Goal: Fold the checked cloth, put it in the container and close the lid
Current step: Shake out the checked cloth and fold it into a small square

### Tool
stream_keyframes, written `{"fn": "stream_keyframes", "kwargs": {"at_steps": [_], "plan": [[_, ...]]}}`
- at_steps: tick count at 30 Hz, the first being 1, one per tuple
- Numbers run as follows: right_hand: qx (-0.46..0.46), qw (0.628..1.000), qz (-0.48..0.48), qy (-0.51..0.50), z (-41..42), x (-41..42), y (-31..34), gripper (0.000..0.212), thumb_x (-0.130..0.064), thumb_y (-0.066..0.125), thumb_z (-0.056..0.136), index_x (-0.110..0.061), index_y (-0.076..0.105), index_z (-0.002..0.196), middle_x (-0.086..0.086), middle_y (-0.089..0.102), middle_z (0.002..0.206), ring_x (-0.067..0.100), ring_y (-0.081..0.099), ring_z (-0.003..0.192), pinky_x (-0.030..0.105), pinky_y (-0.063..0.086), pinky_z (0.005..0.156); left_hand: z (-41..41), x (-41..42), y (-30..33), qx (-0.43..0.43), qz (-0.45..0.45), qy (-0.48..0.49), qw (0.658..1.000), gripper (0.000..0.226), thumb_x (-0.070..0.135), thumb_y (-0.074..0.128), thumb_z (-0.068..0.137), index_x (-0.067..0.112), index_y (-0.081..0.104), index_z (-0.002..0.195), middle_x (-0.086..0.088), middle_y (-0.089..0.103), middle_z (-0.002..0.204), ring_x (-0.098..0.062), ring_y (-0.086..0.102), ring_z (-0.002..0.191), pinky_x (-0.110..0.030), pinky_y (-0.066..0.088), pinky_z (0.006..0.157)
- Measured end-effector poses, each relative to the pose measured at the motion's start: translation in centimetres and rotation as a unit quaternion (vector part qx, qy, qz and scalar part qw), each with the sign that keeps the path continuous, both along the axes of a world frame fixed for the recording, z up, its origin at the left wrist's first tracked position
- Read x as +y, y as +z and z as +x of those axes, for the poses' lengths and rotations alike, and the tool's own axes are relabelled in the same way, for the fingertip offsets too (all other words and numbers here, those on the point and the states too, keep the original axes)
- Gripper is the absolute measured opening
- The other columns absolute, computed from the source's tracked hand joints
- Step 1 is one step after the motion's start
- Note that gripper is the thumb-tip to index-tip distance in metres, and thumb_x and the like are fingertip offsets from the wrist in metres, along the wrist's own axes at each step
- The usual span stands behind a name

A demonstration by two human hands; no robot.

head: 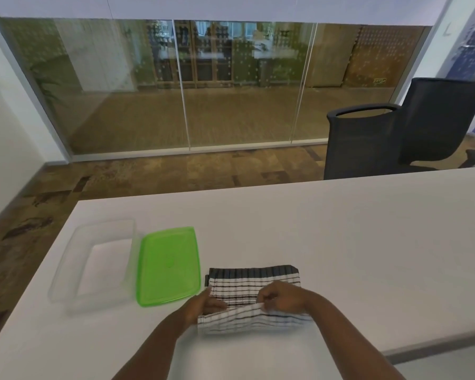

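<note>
Cloth [254, 283] lies crosswise under both hands, near edge pinched up by left hand [203, 304] and right hand [281, 296]. Container [77, 272] sits well left, nearer the left hand.

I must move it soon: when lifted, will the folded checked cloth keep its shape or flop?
Probably it flops: the checked cloth is thin and already bends where the right hand and left hand lift its near edge. It looks light. The folds would likely open unless both sides are supported.
</note>
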State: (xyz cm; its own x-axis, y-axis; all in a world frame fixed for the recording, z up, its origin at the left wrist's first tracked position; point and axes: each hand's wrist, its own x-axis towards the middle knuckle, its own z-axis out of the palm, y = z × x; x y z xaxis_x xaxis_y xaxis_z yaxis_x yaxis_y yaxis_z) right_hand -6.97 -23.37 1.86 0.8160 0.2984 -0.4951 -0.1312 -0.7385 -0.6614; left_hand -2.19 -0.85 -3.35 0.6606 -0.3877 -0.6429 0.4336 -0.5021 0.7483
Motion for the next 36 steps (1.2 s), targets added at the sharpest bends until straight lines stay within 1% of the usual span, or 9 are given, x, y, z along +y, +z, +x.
{"fn": "stream_keyframes", "kwargs": {"at_steps": [2, 7, 10, 12, 15, 22, 26, 30, 36], "plan": [[-0.020, 1.000, -0.007, -0.006, 0.9, -0.5, 0.2, 0.030, -0.017, 0.055, 0.089, -0.036, 0.053, 0.066, -0.013, 0.054, 0.074, 0.008, 0.051, 0.079, 0.021, 0.041, 0.077, 0.0, 0.1, 0.7, 0.023, -0.014, 0.066, 0.997, 0.066, 0.048, 0.009, 0.096, 0.019, 0.069, 0.090, -0.008, 0.073, 0.108, -0.026, 0.060, 0.106, -0.026, 0.049, 0.076], [-0.085, 0.994, -0.060, -0.045, 3.1, -1.4, -0.3, 0.028, -0.026, 0.050, 0.092, -0.037, 0.048, 0.066, -0.012, 0.052, 0.072, 0.015, 0.050, 0.079, 0.024, 0.037, 0.068, -0.4, -0.6, 2.0, -0.004, -0.028, 0.100, 0.995, 0.070, 0.048, 0.002, 0.095, 0.008, 0.045, 0.134, -0.013, 0.049, 0.139, -0.029, 0.044, 0.130, -0.036, 0.028, 0.108], [-0.122, 0.981, -0.125, -0.091, 4.1, -1.0, -0.7, 0.016, -0.031, 0.048, 0.091, -0.027, 0.063, 0.088, -0.005, 0.063, 0.085, 0.018, 0.057, 0.085, 0.027, 0.038, 0.068, -0.6, -1.0, 0.8, -0.025, -0.040, 0.132, 0.990, 0.058, 0.053, 0.038, 0.090, 0.012, 0.050, 0.129, -0.006, 0.056, 0.129, -0.022, 0.050, 0.123, -0.027, 0.033, 0.098], [-0.159, 0.965, -0.165, -0.130, 4.6, -0.5, -1.2, 0.021, -0.033, 0.048, 0.090, -0.025, 0.065, 0.100, -0.003, 0.069, 0.102, 0.019, 0.060, 0.096, 0.029, 0.039, 0.074, -1.0, -1.0, -0.7, -0.091, 0.054, 0.096, 0.990, 0.057, 0.057, 0.055, 0.077, 0.019, 0.059, 0.119, -0.004, 0.063, 0.126, -0.021, 0.056, 0.118, -0.029, 0.039, 0.103], [-0.194, 0.954, -0.177, -0.148, 5.0, 0.3, -1.9, 0.022, -0.036, 0.048, 0.090, -0.026, 0.065, 0.101, -0.004, 0.070, 0.106, 0.018, 0.061, 0.100, 0.026, 0.035, 0.073, -1.3, -1.0, -2.9, -0.177, 0.199, 0.102, 0.959, 0.038, 0.044, 0.047, 0.090, 0.017, 0.063, 0.113, -0.007, 0.068, 0.119, -0.026, 0.060, 0.112, -0.032, 0.045, 0.094], [-0.123, 0.941, -0.289, -0.128, 3.9, -2.5, -3.1, 0.047, -0.049, 0.058, 0.078, -0.033, 0.049, 0.121, -0.007, 0.065, 0.115, 0.018, 0.059, 0.110, 0.035, 0.040, 0.095, -1.3, -1.9, -3.2, -0.200, 0.241, 0.134, 0.940, 0.040, 0.042, 0.038, 0.095, 0.017, 0.058, 0.119, -0.007, 0.067, 0.120, -0.028, 0.059, 0.113, -0.032, 0.044, 0.092], [-0.094, 0.933, -0.108, -0.329, 3.3, -5.4, -4.4, 0.038, -0.030, 0.072, 0.075, -0.021, 0.062, 0.110, 0.003, 0.067, 0.105, 0.021, 0.061, 0.099, 0.023, 0.042, 0.079, -0.9, -2.1, -3.6, -0.221, 0.244, 0.142, 0.934, 0.039, 0.039, 0.038, 0.095, 0.014, 0.059, 0.117, -0.011, 0.068, 0.118, -0.030, 0.060, 0.111, -0.033, 0.045, 0.091], [-0.188, 0.894, -0.021, -0.406, 2.6, -5.4, -6.0, 0.028, -0.023, 0.070, 0.080, -0.008, 0.066, 0.104, 0.000, 0.063, 0.086, 0.021, 0.060, 0.088, -0.002, 0.035, 0.062, -0.8, -2.5, -3.3, -0.219, 0.252, 0.141, 0.932, 0.038, 0.037, 0.035, 0.097, 0.015, 0.058, 0.117, -0.013, 0.068, 0.116, -0.031, 0.060, 0.110, -0.033, 0.045, 0.089], [-0.272, 0.869, -0.021, -0.414, 3.1, -3.9, -6.4, 0.035, -0.036, 0.059, 0.083, -0.012, 0.065, 0.108, 0.008, 0.070, 0.105, 0.023, 0.063, 0.097, 0.022, 0.038, 0.081, -0.5, -3.2, -3.0, -0.212, 0.278, 0.131, 0.928, 0.039, 0.032, 0.028, 0.099, 0.015, 0.053, 0.123, -0.013, 0.064, 0.123, -0.031, 0.057, 0.115, -0.033, 0.043, 0.095]]}}
